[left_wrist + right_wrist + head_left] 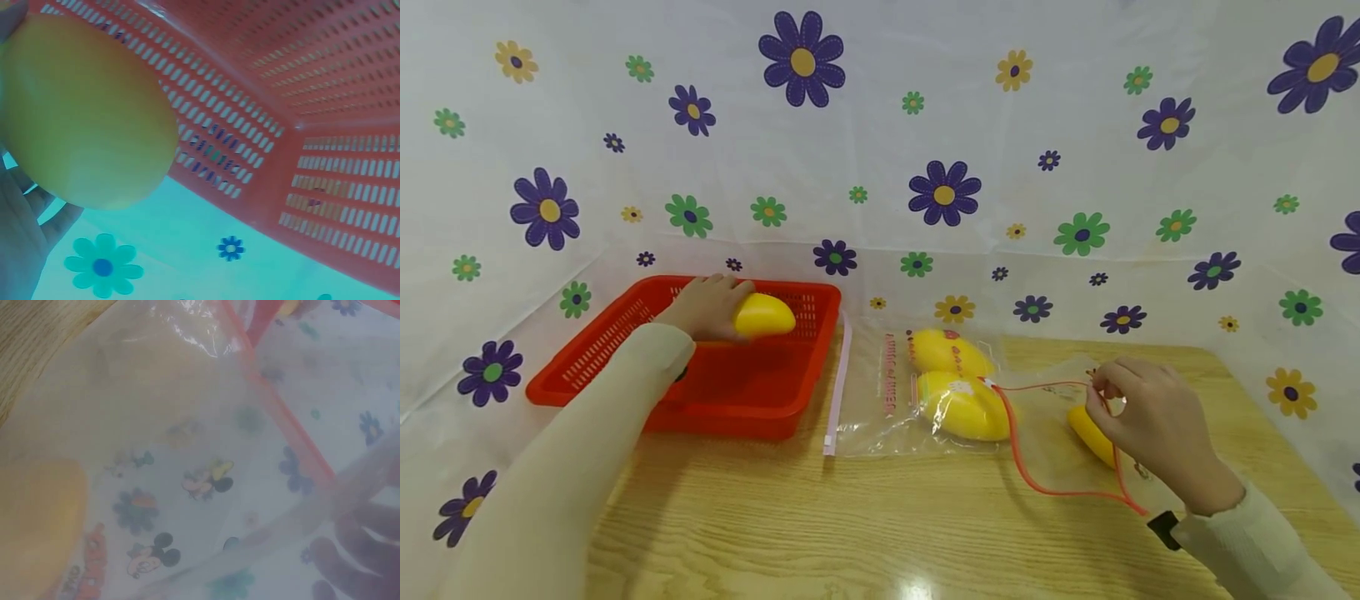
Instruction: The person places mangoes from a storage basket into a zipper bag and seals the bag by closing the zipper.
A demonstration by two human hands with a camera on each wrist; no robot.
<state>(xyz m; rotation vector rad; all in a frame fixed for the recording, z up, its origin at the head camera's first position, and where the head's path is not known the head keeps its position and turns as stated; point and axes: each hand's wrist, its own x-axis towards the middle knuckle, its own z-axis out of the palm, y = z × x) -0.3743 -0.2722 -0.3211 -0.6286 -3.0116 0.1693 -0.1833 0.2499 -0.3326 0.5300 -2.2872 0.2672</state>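
My left hand (709,307) grips a yellow mango (766,316) above the red plastic basket (730,423). In the left wrist view that mango (87,112) looks large, with fingers around its edge and the basket's slotted walls (250,181) beside it. On the right, my right hand (1161,421) pinches the red-edged mouth of a clear zip bag (1037,450), which is spread apart. One mango (1086,433) lies inside this bag, partly behind the hand. Cartoon prints on the film show in the right wrist view, with my fingers (356,550) at the bag's edge.
Between basket and open bag lies another clear bag (868,429) with a pale pink zip strip, holding two mangoes (966,408). Everything stands on a wooden table (850,533). A flower-printed white sheet (865,125) hangs behind and at the sides.
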